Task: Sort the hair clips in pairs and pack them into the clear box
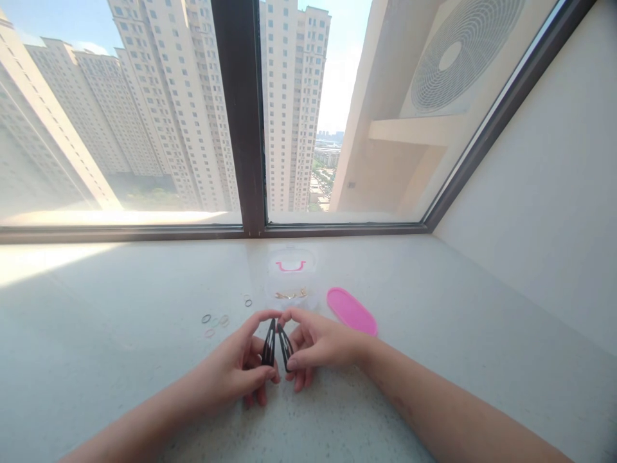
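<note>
My left hand (pixel 248 360) grips a black snap hair clip (pixel 268 344) upright between thumb and index finger. A second black snap hair clip (pixel 285 348) is pinched the same way in my right hand (pixel 311 344), leaning slightly to the left at its top. Both clips stand close together, their upper ends nearly meeting below my index fingertips. Whether each hand holds one clip or several stacked ones, I cannot tell. Just beyond my fingers lies a clear plastic box (pixel 292 280) with a pink handle (pixel 291 267) and some gold-coloured pieces (pixel 291 294) in it.
A pink oval lid or tray (pixel 351 312) lies right of the box. Several small hair ties, among them a dark one (pixel 206 318) and a pink one (pixel 209 333), are scattered to the left. A brown window frame (pixel 250 128) borders the pale sill (pixel 120 328); a white wall (pixel 544 193) rises at right.
</note>
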Motion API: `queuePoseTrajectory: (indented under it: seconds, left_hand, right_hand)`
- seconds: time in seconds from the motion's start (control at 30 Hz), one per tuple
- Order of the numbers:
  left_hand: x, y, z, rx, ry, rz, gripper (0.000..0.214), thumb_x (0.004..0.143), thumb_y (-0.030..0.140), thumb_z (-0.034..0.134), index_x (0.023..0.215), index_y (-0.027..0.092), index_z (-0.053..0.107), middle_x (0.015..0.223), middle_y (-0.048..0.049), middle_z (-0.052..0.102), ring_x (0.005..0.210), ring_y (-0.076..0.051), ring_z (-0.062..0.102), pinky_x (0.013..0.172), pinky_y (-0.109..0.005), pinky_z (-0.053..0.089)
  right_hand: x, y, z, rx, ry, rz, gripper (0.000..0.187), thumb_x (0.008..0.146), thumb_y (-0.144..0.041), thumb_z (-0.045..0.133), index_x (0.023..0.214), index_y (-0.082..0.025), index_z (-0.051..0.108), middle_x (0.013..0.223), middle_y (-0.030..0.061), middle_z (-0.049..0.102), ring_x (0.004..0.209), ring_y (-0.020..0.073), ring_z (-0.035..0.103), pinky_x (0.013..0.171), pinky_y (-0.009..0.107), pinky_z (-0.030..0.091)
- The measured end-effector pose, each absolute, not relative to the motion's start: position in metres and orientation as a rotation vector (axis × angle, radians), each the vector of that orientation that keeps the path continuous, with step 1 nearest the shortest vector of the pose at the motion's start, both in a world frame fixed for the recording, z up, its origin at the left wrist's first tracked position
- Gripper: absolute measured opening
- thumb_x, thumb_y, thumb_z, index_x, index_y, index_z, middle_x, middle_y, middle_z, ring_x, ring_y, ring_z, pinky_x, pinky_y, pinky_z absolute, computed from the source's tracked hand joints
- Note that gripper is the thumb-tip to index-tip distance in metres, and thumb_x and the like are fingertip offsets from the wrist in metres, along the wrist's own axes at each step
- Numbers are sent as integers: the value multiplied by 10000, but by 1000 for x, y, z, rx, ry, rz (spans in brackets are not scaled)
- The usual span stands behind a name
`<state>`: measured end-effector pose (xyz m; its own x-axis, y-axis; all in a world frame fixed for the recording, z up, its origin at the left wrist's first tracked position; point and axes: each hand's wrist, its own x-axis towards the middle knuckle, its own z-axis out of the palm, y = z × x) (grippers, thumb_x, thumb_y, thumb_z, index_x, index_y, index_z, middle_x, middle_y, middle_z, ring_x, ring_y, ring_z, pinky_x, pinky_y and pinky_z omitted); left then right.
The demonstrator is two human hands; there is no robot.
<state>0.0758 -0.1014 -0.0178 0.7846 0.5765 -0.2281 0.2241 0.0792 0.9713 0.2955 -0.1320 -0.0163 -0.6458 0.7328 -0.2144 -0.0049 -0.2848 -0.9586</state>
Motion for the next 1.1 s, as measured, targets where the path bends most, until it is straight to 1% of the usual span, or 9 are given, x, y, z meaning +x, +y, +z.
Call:
queuePoseTrajectory:
  seconds: [0.23,0.43,0.63,0.83,1.1]
  left_hand:
    - [77,-102,-16,1495,687,308,684,824,182,605,1366,297,204,795,17,660,534,-156,677,432,-210,470]
    - [77,-104,-12,1495,702,304,693,815,185,614,1368,284,209,774,20,657,525,-152,670,428,-206,467]
    - [78,-103,-9,1491,705,294,696,808,188,622,1366,273,214,768,25,655,521,-141,653,430,-204,462]
    - [79,-103,-8,1484,704,289,676,802,213,641,1341,254,233,764,17,660,512,-141,643,426,-206,454]
    - [78,-102,-10,1476,714,277,607,794,200,651,1266,264,274,751,25,672,512,-143,647,426,-199,449]
  right_hand:
    - [299,-131,-19,-850,-1521,2013,579,755,-348,764,1115,-229,326,768,3,649,528,145,661,504,249,539]
    - [300,-130,-24,-847,-1530,2037,567,770,-354,749,1097,-234,302,818,18,662,522,134,657,503,239,535]
    - [299,-129,-26,-841,-1531,2053,576,757,-369,756,1062,-228,288,817,20,666,534,136,661,490,228,532]
    - [299,-129,-26,-825,-1530,2065,583,750,-376,755,1044,-222,277,806,24,670,522,145,661,477,242,535]
    - [298,-129,-23,-876,-1520,2066,595,717,-387,787,1047,-211,325,784,20,680,527,141,666,499,231,528]
